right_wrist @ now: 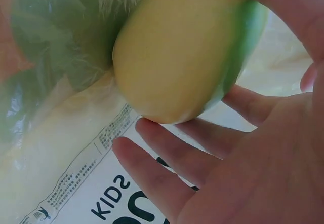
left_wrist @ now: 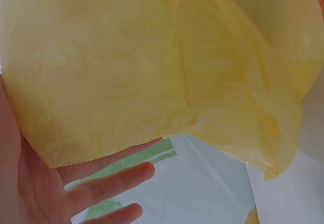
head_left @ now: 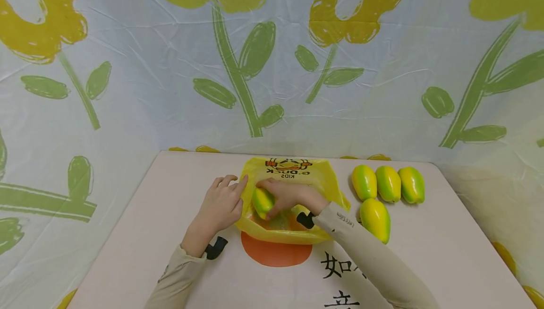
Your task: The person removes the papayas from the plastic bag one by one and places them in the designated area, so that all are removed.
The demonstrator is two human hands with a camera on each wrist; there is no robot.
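My right hand [head_left: 285,194] grips a yellow-green papaya [head_left: 263,202] between thumb and fingers, over the open mouth of a yellow plastic bag [head_left: 325,176]. Up close in the right wrist view, the papaya [right_wrist: 177,51] shows a smooth yellow side and a green streak. Blurred green shapes [right_wrist: 61,36] show through the plastic beside it. At the bag's left edge is my left hand [head_left: 223,202], index finger reaching to the rim. From the left wrist, the bag [left_wrist: 101,72] covers part of the palm, and the visible fingers [left_wrist: 114,186] are extended.
Right of the bag, three papayas [head_left: 388,184] stand in a row, with another papaya [head_left: 375,220] in front of them, close to my right sleeve [head_left: 365,257]. The pale table [head_left: 140,247] has a red-orange printed shape and black characters. A flowered cloth [head_left: 170,63] hangs behind.
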